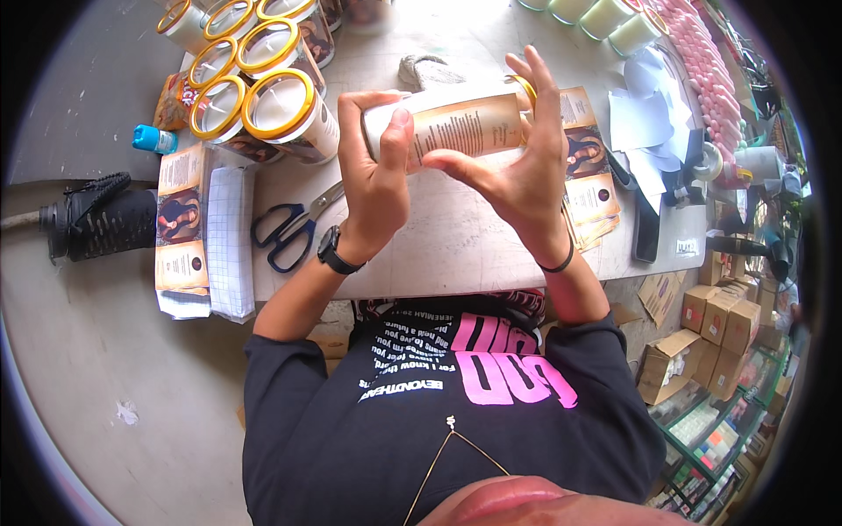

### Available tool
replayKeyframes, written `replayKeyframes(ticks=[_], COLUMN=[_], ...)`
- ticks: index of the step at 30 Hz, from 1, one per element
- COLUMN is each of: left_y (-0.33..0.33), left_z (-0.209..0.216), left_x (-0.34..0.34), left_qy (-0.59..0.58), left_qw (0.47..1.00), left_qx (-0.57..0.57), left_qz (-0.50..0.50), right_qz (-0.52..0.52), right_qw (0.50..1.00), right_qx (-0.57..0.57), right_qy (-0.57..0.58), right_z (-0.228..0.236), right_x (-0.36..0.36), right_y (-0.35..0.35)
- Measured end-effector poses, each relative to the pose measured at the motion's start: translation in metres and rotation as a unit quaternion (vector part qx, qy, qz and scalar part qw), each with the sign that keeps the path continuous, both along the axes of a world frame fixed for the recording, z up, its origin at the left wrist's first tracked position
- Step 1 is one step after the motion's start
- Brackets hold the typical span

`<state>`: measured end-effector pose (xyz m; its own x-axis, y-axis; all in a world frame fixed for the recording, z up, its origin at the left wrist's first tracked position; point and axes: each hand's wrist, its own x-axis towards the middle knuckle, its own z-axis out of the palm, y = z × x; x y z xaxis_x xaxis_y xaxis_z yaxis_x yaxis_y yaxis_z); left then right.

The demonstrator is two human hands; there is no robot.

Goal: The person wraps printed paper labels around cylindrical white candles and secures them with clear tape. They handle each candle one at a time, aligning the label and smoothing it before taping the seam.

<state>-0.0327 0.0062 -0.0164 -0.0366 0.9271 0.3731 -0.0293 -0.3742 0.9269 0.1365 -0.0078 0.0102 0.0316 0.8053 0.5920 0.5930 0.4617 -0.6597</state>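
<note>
A glass candle jar (465, 123) with a gold rim and a parchment-coloured printed label lies sideways between my hands above the table. My left hand (379, 145) is closed around its base end, thumb on the near side. At the rim end, my right hand (526, 149) curves round the jar, its thumb against the label and its fingers stretched along the far side. Beneath my right wrist lies a stack of printed labels (592, 180). Dark-handled scissors (288, 230) rest beside my left wrist, their tips partly hidden behind it.
Several gold-rimmed white candles (279, 105) stand at the far left, near a blue-capped item (154, 138). More labels (181, 223) and a gridded pad (231, 241) lie left. A grey cloth (424, 70) lies beyond the jar. White paper pieces (645, 114) and pale candles (631, 33) are right.
</note>
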Motion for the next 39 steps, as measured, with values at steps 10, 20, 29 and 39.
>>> replayKeyframes(ticks=[10,20,29,39], left_y=[-0.006,-0.006,0.009,0.013], left_z=[-0.015,-0.009,-0.009,0.009], left_x=[0.006,0.006,-0.006,-0.016], left_qy=[0.025,0.074,0.015,-0.155], left_qw=[0.995,0.993,0.997,0.942], left_qx=[0.100,0.086,-0.075,-0.220], left_qz=[0.002,0.012,-0.018,-0.200], right_qz=[-0.026,-0.056,0.024,0.084], right_qw=[0.997,0.994,0.972,0.913], right_qx=[-0.035,0.001,-0.145,-0.217], right_qy=[0.061,0.098,0.183,0.334], right_z=[-0.002,-0.003,-0.003,-0.011], right_x=[0.000,0.000,0.008,0.021], right_y=[0.005,0.002,0.006,0.011])
